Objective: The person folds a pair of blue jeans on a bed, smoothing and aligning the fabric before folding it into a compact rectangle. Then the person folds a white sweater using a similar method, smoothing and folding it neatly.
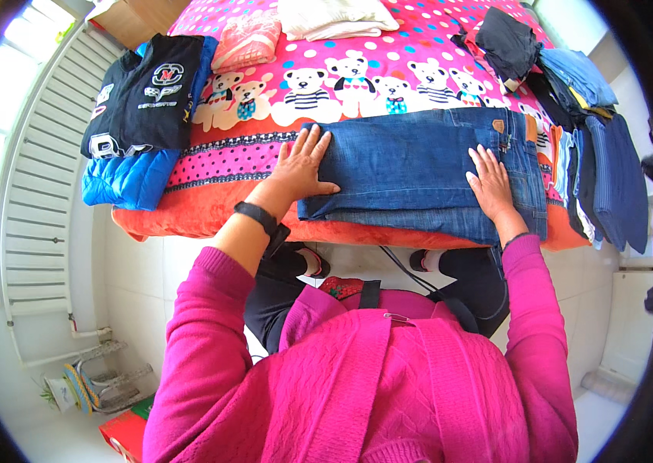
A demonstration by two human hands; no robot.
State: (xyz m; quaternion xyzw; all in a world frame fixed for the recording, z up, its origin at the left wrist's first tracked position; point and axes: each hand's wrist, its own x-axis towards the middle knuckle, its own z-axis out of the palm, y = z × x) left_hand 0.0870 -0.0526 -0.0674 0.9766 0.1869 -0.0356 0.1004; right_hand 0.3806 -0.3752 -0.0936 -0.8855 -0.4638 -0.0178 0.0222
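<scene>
A pair of blue denim jeans (402, 165) lies folded lengthwise along the near edge of the bed, with its waistband to the right. My left hand (303, 165) rests on the left, folded end, thumb spread from the fingers and part of the palm over the bedspread. Toward the waistband, my right hand (490, 184) lies flat on the denim with its fingers slightly apart. Neither hand grips the cloth. A leather-like patch (531, 128) shows on the waistband. The underside of the jeans is hidden.
A pink bear-print bedspread (234, 165) covers the bed. To the left sit a black printed garment (141, 98) and a blue puffy garment (129, 179). Folded clothes (616, 179) line the right edge. A pink cloth (248, 40) and white cloth (335, 17) lie farther back. A radiator (43, 173) stands left.
</scene>
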